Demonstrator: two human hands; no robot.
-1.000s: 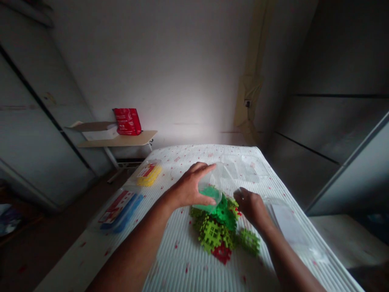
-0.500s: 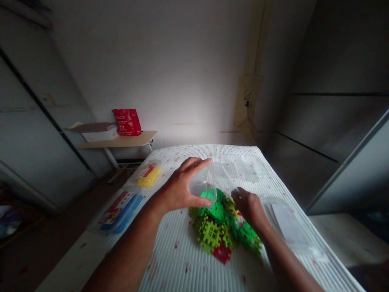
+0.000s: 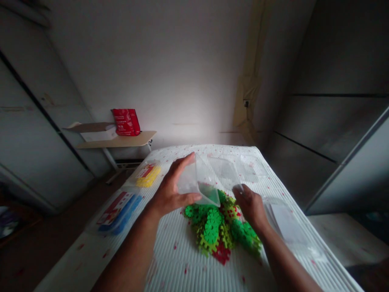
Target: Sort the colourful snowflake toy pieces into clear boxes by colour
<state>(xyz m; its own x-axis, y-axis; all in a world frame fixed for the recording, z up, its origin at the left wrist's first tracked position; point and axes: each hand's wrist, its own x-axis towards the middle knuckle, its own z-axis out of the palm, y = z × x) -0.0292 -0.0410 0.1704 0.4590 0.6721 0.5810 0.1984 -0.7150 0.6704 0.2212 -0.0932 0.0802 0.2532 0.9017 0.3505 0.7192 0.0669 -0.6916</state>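
Note:
My left hand (image 3: 176, 188) grips a clear plastic box (image 3: 202, 182), thumb below and fingers above, tilted with its opening toward the right. Pinched in my right hand (image 3: 249, 202) is the edge of a clear plastic lid (image 3: 226, 172), held up beside the box. Below both hands lies a heap of green notched plastic pieces (image 3: 212, 227), some round like gears. A few red pieces (image 3: 223, 253) show at the heap's near edge. The box looks see-through with no pieces clearly inside it.
On the left of the striped cloth (image 3: 170, 259) sit a clear box of yellow pieces (image 3: 148, 176) and one of blue pieces (image 3: 121, 213). A clear container (image 3: 251, 166) lies at the back, and another with white paper (image 3: 287, 223) on the right.
The box in my left hand has moved left and turned more, and more green round pieces lie on the heap. My right hand still holds the lid.

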